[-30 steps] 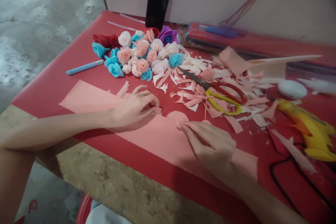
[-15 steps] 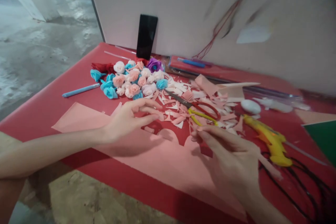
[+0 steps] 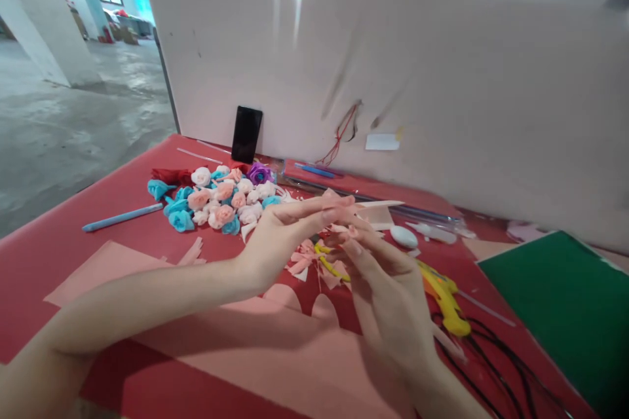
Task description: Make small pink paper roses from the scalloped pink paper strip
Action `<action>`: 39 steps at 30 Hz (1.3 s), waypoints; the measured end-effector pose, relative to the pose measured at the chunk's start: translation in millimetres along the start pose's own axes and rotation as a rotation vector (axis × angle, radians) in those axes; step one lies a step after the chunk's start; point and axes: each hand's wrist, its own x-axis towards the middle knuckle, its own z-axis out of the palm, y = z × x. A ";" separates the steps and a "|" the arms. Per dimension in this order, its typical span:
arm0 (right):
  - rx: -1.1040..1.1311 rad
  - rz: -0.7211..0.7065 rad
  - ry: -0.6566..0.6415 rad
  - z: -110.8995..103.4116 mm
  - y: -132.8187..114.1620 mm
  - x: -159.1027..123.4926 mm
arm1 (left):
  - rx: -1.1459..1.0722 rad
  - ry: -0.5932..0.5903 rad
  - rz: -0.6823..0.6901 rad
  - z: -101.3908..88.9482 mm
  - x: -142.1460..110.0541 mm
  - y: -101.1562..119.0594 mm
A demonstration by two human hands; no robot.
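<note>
Two bare hands, up in the air over a pretty messy red table (image 3: 113, 177). Closest in there's a long pink paper sheet (image 3: 265, 347) lying flat under both forearms, with a couple of rounded pink pieces (image 3: 324, 311) at its far edge (can't tell if they're part of it or loose). Left hand (image 3: 275, 236) has its fingers close together and stretched out, thumb tucked near them. Right hand (image 3: 393, 294) is half curled, thumb near the index finger. The fingertips overlap from this angle, so I honestly can't tell if they're touching, or if either hand is pinching something.

Just behind are pink and white paper scraps (image 3: 301, 258) and the scissors' yellow handle (image 3: 330, 269), partly blocked by the hands. Yellow glue gun (image 3: 449, 304) sits right of the right hand, with a green sheet (image 3: 560, 314) beyond it. Further back: a heap of paper flowers (image 3: 223, 200), with a blue pen (image 3: 122, 217) to their left. Then a black phone (image 3: 246, 134), leaning on the pale board (image 3: 442, 78).
</note>
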 end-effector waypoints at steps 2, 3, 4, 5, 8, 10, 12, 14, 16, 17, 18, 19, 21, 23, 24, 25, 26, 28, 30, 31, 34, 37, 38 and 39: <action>0.031 0.023 0.008 1.0 -2.1 0.4 | -0.050 -0.024 -0.016 1.8 -0.5 -2.0; 0.042 0.026 0.008 1.5 -3.4 0.1 | -0.066 -0.040 -0.024 2.7 -1.4 -2.8; 0.045 0.015 0.010 2.0 -4.9 -0.5 | -0.080 -0.061 -0.034 3.4 -2.6 -3.5; 0.038 -0.006 0.018 2.4 -6.3 -1.3 | -0.091 -0.083 -0.046 4.0 -3.9 -4.0; -0.035 -0.086 0.072 2.2 -9.5 -4.2 | -0.105 -0.139 -0.057 4.7 -7.7 -5.1; -0.096 -0.119 0.111 0.4 -10.7 -6.2 | -0.083 -0.151 -0.028 4.2 -9.2 -5.1; -0.135 -0.144 0.123 -2.2 -11.4 -7.8 | -0.031 -0.151 0.016 2.9 -9.5 -4.5; -0.158 -0.186 0.110 -5.0 -12.0 -8.7 | 0.029 -0.136 0.061 1.2 -8.9 -2.8; -0.185 -0.236 0.089 -7.0 -12.4 -8.9 | 0.095 -0.126 0.116 -0.2 -7.6 -0.1; -0.199 -0.253 0.078 -7.7 -12.4 -8.9 | 0.128 -0.126 0.140 -0.7 -6.9 1.5; -0.216 -0.260 0.067 -8.0 -12.2 -8.8 | 0.155 -0.127 0.161 -0.8 -6.2 3.1; -0.229 -0.263 0.059 -8.1 -11.7 -8.7 | 0.175 -0.123 0.172 -0.6 -5.7 4.5; -0.249 -0.262 0.056 -7.7 -10.2 -9.0 | 0.184 -0.101 0.169 0.5 -5.1 6.1; -0.270 -0.254 0.070 -7.1 -8.3 -9.6 | 0.166 -0.082 0.142 2.3 -5.4 5.5; -0.273 -0.249 0.078 -6.8 -7.6 -9.9 | 0.157 -0.079 0.128 3.2 -5.9 4.4; -0.273 -0.239 0.086 -6.5 -7.2 -10.1 | 0.153 -0.083 0.112 4.1 -6.5 2.8; -0.276 -0.230 0.093 -6.3 -7.1 -10.2 | 0.154 -0.091 0.099 4.7 -7.3 1.0; -0.285 -0.213 0.102 -6.1 -8.0 -9.9 | 0.167 -0.104 0.089 5.1 -9.2 -2.4; -0.297 -0.212 0.117 -6.2 -9.6 -9.0 | 0.192 -0.100 0.109 4.5 -10.8 -4.1; -0.296 -0.214 0.125 -6.3 -10.3 -8.5 | 0.217 -0.089 0.127 3.8 -11.2 -3.9; -0.265 -0.223 0.126 -7.6 -12.1 -7.6 | 0.350 -0.055 0.192 1.6 -10.4 2.3; -0.266 -0.228 0.086 -10.4 -14.7 -7.6 | 0.499 -0.092 0.187 1.1 -7.6 14.5; -0.280 -0.234 0.072 -11.5 -15.9 -7.7 | 0.533 -0.106 0.183 1.2 -6.5 18.7; -0.298 -0.242 0.058 -12.7 -17.3 -7.7 | 0.563 -0.125 0.181 1.3 -5.4 22.4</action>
